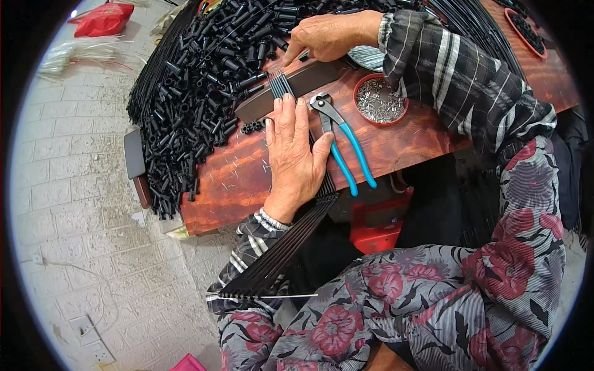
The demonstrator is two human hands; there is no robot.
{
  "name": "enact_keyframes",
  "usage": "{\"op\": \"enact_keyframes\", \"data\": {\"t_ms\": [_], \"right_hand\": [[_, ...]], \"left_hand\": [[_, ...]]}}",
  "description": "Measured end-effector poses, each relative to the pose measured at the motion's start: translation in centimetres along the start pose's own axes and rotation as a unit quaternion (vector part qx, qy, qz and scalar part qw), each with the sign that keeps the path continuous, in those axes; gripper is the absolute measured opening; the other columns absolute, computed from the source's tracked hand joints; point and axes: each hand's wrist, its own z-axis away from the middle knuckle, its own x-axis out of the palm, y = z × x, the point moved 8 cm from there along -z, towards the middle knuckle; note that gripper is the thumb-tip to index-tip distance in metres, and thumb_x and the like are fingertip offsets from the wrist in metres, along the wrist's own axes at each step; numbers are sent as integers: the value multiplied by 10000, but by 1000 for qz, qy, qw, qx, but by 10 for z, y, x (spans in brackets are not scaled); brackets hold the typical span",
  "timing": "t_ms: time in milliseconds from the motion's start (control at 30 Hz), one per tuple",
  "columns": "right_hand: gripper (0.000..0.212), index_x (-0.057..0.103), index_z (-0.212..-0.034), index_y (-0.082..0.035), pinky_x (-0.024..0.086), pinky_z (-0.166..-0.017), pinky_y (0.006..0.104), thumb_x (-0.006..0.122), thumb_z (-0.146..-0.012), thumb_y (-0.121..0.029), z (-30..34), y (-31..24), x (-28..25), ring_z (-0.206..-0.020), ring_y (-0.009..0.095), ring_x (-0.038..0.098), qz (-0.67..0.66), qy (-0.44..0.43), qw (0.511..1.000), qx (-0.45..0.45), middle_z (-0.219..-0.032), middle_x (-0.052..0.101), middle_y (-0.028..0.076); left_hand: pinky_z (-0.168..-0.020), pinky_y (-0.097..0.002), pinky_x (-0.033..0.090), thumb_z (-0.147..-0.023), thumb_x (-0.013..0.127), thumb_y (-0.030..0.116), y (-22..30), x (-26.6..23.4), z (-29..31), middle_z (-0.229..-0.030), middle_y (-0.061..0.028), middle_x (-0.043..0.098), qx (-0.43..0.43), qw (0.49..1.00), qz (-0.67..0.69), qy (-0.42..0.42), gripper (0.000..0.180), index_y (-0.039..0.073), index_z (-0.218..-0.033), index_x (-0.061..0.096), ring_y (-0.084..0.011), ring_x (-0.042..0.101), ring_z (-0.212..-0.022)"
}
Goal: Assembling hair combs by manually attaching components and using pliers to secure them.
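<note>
Black rods (291, 238) under left hand (295, 157) grip

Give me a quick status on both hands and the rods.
Left hand flat on black rods, pinning them to wooden table. Right hand at pile of black tubes. Blue-handled pliers lie beside.

My left hand (296, 157) covers the middle of the black rods (281, 253); I cannot count those beneath the palm. The right hand (328, 36) hides whatever its fingertips pinch at the pile of black plastic caps (198, 80). Contents of the red dish (380, 101) are too small to identify: small silvery metal bits. A second tray (526, 31) is cut off by the rim.
</note>
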Motion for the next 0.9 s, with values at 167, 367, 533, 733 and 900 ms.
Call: {"op": "enact_keyframes", "data": {"t_ms": [167,367,533,733,900], "right_hand": [[501,593,-1086,-137,452,-740,357,482,-649,82,-4,4,-2,-862,321,579,-22,-21,999,21,-925,612,184],[503,598,-1071,-96,458,-739,348,453,-630,96,-11,10,4,-867,300,593,-76,-29,996,33,-944,610,195],[482,602,-1066,-96,464,-719,340,464,-641,85,-14,18,9,-836,294,603,-106,-26,992,65,-921,618,189],[445,615,-1043,-97,464,-709,338,481,-650,62,-13,19,7,-820,285,606,-111,-52,988,95,-913,620,185],[415,633,-1010,-98,464,-686,342,475,-654,47,-20,11,3,-773,284,610,-75,-21,996,37,-866,628,186]], "left_hand": [[-1024,-470,148,-826,519,313,-1,1,0,-1344,-214,263,-2,1000,0,-1,595,-21,-1278,322,-345,206,-1278],[-1024,-469,147,-828,514,314,1,-1,-1,-1341,-220,266,5,1000,1,4,586,-27,-1269,334,-350,210,-1274],[-1026,-467,146,-826,515,313,0,-1,-1,-1342,-220,264,7,1000,0,7,581,-24,-1266,340,-350,206,-1276],[-1027,-469,142,-817,525,300,1,0,-1,-1347,-214,260,1,1000,10,4,585,-19,-1270,337,-347,201,-1279],[-1027,-471,140,-813,532,300,-1,-2,0,-1348,-210,261,1,1000,5,7,591,-15,-1273,336,-345,202,-1279]]}}
